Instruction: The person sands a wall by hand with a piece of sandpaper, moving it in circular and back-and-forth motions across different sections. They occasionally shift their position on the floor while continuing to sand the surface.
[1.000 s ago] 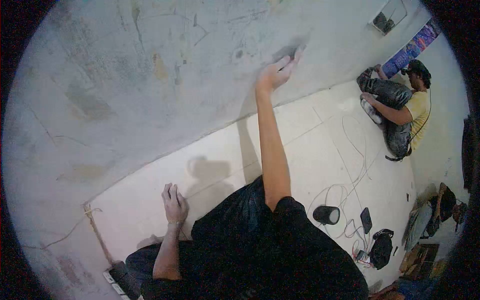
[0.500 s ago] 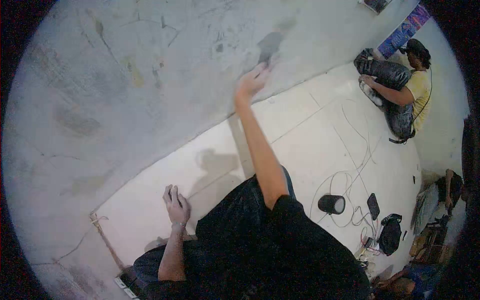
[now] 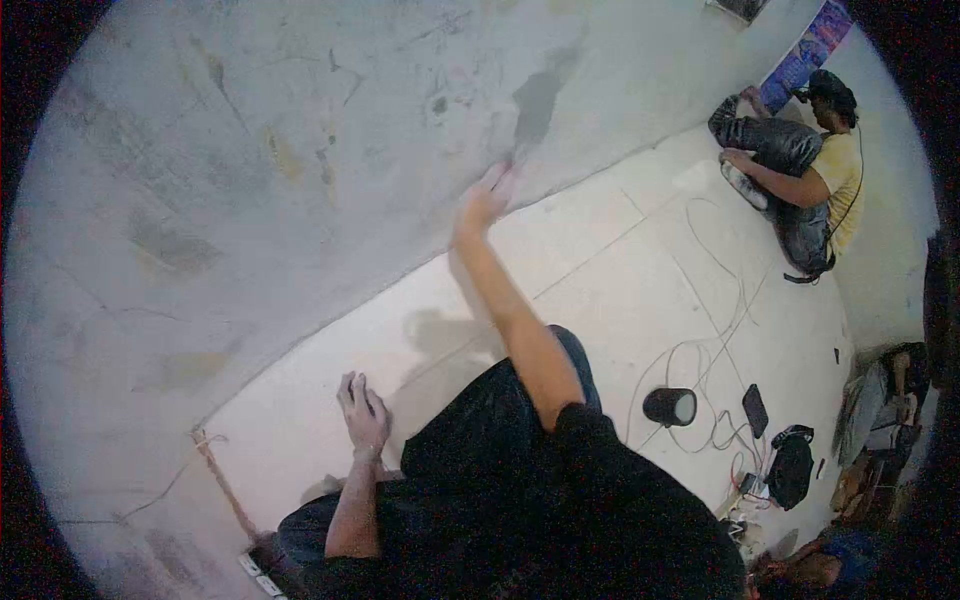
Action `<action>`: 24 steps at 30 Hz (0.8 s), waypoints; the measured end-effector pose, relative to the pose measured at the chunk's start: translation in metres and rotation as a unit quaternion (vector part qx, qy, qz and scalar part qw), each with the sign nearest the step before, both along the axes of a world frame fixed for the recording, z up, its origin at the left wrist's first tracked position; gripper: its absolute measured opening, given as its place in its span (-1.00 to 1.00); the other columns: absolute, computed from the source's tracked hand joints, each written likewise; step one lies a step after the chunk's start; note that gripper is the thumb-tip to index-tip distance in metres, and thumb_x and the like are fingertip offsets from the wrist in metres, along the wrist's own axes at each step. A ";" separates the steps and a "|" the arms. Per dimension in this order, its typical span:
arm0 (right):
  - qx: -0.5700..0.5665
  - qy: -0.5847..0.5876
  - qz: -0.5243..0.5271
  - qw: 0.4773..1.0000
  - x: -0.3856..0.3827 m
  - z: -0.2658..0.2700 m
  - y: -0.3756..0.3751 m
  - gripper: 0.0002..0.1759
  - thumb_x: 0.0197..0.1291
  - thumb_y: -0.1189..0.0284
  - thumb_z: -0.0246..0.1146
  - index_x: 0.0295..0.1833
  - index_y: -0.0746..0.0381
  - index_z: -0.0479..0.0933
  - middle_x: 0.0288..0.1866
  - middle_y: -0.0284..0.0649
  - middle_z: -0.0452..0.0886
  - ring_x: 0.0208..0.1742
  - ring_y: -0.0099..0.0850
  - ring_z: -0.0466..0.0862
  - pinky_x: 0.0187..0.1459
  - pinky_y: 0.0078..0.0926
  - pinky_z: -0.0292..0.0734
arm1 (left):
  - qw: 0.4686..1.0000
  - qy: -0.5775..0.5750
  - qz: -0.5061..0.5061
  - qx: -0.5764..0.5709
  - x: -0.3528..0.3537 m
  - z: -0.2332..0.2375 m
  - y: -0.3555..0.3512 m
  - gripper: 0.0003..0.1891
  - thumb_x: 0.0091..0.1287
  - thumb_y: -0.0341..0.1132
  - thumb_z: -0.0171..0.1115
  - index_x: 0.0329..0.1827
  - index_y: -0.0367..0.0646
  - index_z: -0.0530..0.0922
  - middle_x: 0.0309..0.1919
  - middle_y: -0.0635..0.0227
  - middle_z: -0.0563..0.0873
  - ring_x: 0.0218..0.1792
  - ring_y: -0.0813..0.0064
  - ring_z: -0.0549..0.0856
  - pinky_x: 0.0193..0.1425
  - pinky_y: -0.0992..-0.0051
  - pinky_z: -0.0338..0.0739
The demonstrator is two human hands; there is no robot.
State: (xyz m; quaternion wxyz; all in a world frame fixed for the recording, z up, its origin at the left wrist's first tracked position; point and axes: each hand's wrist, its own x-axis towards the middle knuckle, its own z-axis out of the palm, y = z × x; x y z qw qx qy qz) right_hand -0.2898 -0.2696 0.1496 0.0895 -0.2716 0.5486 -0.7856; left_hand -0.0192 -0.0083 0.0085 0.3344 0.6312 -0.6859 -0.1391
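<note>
My right hand (image 3: 485, 200) reaches out to the grey wall (image 3: 330, 150), close above the wall's lower edge. Its fingers are blurred and point up along the wall; whether they hold anything I cannot make out. Just beyond the fingertips a dark grey patch (image 3: 538, 105), perhaps a shadow, shows on the wall. My left hand (image 3: 365, 415) hovers or rests near my knee over the pale tiled floor (image 3: 300, 390), its fingers loosely bent and apart, with nothing in it. Scratches and stains mark the wall's surface.
A person (image 3: 800, 180) in a yellow shirt sits by the wall at upper right, near a purple poster (image 3: 805, 55). Thin cables (image 3: 690, 350) trail over the floor around a black cylinder (image 3: 670, 406), a flat black device (image 3: 755, 410) and a black bag (image 3: 792, 470).
My right hand has moved down the wall and slightly left, toward the floor edge. My left hand has shifted slightly. The seated person's one hand has risen toward the poster.
</note>
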 end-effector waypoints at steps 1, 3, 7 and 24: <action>-0.018 -0.026 -0.020 0.999 -0.015 0.007 -0.012 -0.43 0.52 0.34 -0.11 0.51 0.41 0.12 0.57 0.06 0.16 0.55 -0.18 0.22 0.52 -0.39 0.04 | 1.000 -0.010 -0.003 0.002 0.002 0.003 0.000 -0.66 0.35 -0.47 0.03 0.17 -0.38 0.49 0.25 -0.17 0.41 0.29 -0.16 0.40 0.35 0.06 0.36; 0.031 -0.065 -0.064 0.995 -0.048 0.021 -0.030 -0.44 0.52 0.32 -0.10 0.49 0.42 0.17 0.55 0.07 0.20 0.53 -0.17 0.26 0.50 -0.38 0.08 | 1.000 -0.021 -0.008 0.009 0.000 0.011 0.001 -0.66 0.35 -0.48 0.04 0.16 -0.38 0.50 0.24 -0.17 0.42 0.29 -0.16 0.40 0.35 0.06 0.36; -0.036 -0.066 -0.034 0.997 -0.101 0.061 -0.036 -0.45 0.50 0.33 -0.07 0.46 0.45 0.22 0.55 0.05 0.22 0.53 -0.14 0.25 0.51 -0.38 0.07 | 1.000 -0.023 -0.013 -0.014 0.002 0.003 -0.001 -0.66 0.36 -0.49 0.03 0.19 -0.34 0.46 0.23 -0.18 0.43 0.28 -0.14 0.42 0.36 0.09 0.36; -0.063 0.519 0.057 0.851 -0.089 0.021 -0.009 -0.36 0.25 0.45 0.16 0.49 0.07 0.32 0.56 0.03 0.19 0.61 -0.04 0.10 0.53 -0.13 0.04 | 0.998 -0.041 -0.038 -0.032 0.010 0.000 -0.003 -0.61 0.35 -0.36 0.09 0.19 -0.39 0.46 0.14 -0.21 0.51 0.18 -0.19 0.51 0.30 0.06 0.42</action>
